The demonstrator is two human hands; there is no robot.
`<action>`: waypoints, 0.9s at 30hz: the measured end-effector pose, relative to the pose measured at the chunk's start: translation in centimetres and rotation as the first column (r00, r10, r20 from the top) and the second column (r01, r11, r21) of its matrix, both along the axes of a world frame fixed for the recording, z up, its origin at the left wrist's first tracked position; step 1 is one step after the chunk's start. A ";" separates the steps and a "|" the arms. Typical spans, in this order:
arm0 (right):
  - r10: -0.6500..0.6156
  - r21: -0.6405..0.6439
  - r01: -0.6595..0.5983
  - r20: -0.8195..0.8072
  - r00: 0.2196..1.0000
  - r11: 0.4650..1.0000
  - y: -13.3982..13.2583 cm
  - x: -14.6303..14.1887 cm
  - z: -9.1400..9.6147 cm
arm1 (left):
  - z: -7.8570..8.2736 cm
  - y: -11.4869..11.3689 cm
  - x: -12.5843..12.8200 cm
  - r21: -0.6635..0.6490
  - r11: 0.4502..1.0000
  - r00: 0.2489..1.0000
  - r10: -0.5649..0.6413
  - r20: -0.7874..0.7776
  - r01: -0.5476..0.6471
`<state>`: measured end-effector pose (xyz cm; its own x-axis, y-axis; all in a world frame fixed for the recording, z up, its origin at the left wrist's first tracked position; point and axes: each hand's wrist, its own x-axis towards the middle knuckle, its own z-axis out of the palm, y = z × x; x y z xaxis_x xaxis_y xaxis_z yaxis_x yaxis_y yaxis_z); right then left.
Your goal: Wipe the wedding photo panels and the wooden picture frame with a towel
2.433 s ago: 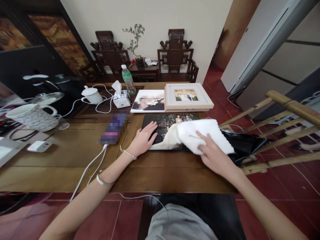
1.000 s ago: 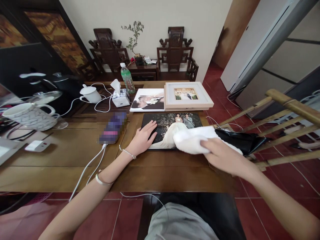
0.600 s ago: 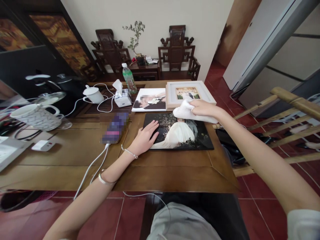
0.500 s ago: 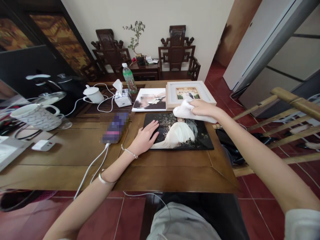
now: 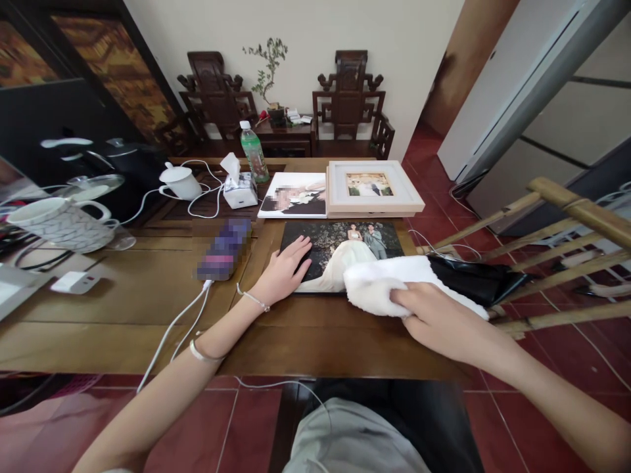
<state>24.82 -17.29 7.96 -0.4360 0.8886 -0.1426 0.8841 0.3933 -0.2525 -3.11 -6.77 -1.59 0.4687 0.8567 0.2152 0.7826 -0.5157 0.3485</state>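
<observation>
A dark wedding photo panel [image 5: 315, 246] lies flat on the wooden table [image 5: 296, 335]. My left hand [image 5: 284, 266] rests on its left edge, fingers stretched out flat. My right hand [image 5: 426, 309] grips a white cloth [image 5: 389, 279], which covers the panel's lower right corner and hangs out past the table's right edge. Just behind the panel lie a white photo print [image 5: 290, 197] and, right of it, a pale wooden picture frame [image 5: 417, 197] holding a small wedding photo; the frame seems stacked on something flat.
Left of the panel lies a phone [image 5: 224, 249] with a white cable. Farther back stand a tissue box [image 5: 240, 192], a green-labelled bottle [image 5: 254, 152] and a lidded white cup [image 5: 178, 180]. A patterned mug [image 5: 59, 223] is at far left, a bamboo chair [image 5: 566, 203] at right.
My right hand has drawn the cloth from the panel's upper edge toward me, down to its lower right corner. The couple's upper part now shows. My left hand stays on the panel.
</observation>
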 end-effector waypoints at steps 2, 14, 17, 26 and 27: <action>-0.004 0.013 0.004 0.013 1.000 1.000 0.4 -0.2 0.0 | 0.0 0.0 0.0 -0.001 1.000 1.000 -0.002 -0.002 0.002; 0.018 0.160 -0.015 -0.017 1.000 0.987 14.2 -4.6 -0.6 | -0.1 0.1 -0.2 -0.003 1.000 1.000 -0.013 0.003 0.013; 0.009 0.183 -0.007 -0.010 1.000 0.983 15.0 -4.8 -0.8 | 0.0 0.1 -0.1 0.004 1.000 1.000 -0.014 0.009 0.014; 0.077 0.166 -0.077 0.005 0.997 0.983 3.7 -4.7 -2.3 | 0.1 0.0 0.1 -0.008 1.000 1.000 0.000 0.001 0.000; 0.093 0.158 -0.092 0.002 0.996 0.983 2.3 -4.7 -2.3 | 0.1 0.0 0.1 -0.009 1.000 1.000 0.001 -0.001 -0.001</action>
